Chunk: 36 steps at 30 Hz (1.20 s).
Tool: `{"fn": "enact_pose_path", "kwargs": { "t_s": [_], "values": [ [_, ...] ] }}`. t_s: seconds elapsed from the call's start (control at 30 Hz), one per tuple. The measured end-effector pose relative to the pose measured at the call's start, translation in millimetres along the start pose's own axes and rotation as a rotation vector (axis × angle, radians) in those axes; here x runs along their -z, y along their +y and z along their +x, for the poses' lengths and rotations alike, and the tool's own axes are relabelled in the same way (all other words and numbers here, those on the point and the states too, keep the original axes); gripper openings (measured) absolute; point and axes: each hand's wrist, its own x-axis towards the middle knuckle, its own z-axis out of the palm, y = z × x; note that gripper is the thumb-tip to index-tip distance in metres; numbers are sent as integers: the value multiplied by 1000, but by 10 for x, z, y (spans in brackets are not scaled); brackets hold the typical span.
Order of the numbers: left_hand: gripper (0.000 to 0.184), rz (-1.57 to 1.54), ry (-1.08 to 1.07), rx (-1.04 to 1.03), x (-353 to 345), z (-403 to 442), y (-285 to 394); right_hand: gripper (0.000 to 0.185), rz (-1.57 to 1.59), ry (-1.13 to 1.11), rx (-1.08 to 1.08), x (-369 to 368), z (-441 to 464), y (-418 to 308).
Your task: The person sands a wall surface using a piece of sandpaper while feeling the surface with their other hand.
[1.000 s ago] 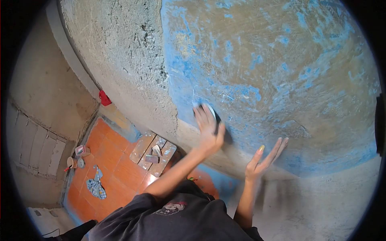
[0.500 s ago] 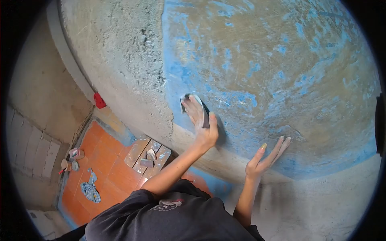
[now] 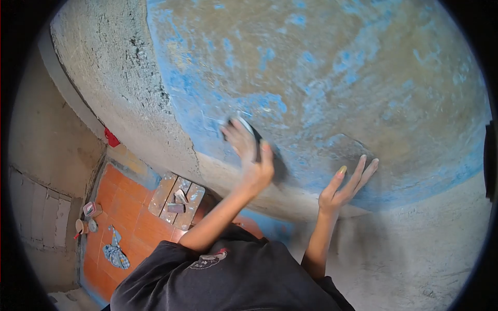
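Head view: the work in hand looks like a rubbing stroke, the left hand [image 3: 254, 168] pressing a thin, dark-edged pad [image 3: 254, 133] to the blue-patched wall [image 3: 332, 62], near the lower edge of the paint. The hand is blurred, so it's on the move. Another pass, I'd judge, would call for the pad kept flat, with even pressure through the fingers and a firm hold at its side.

Look at that pose: forearm slanting up from the bent elbow, palm to the wall, fingers laid over the pad, thumb set off by its near side. Whether the thumb truly clamps it, I can't tell. Over on the other side, the right hand [image 3: 337, 194] is raised with nothing in it, wrist low, thumb and fingers spread, fingertips seemingly at the wall. Down below, a slatted stool [image 3: 164, 195] bears a small block [image 3: 176, 208].
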Motion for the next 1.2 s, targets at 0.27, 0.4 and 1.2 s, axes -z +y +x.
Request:
{"fn": "enact_pose_path", "kwargs": {
  "t_s": [0.27, 0.4, 1.2],
  "values": [
    [85, -50, -140, 50, -1211, -1157, 351, 46, -76, 21, 40, 630, 54, 946],
    [82, -107, 105, 48, -1096, -608, 569, 44, -105, 56, 82, 850, 42, 1567],
    [75, -14, -55, 156, -2220, -1905, 954, 37, 3, 144, 343, 866, 213, 1930]
  ]
}}
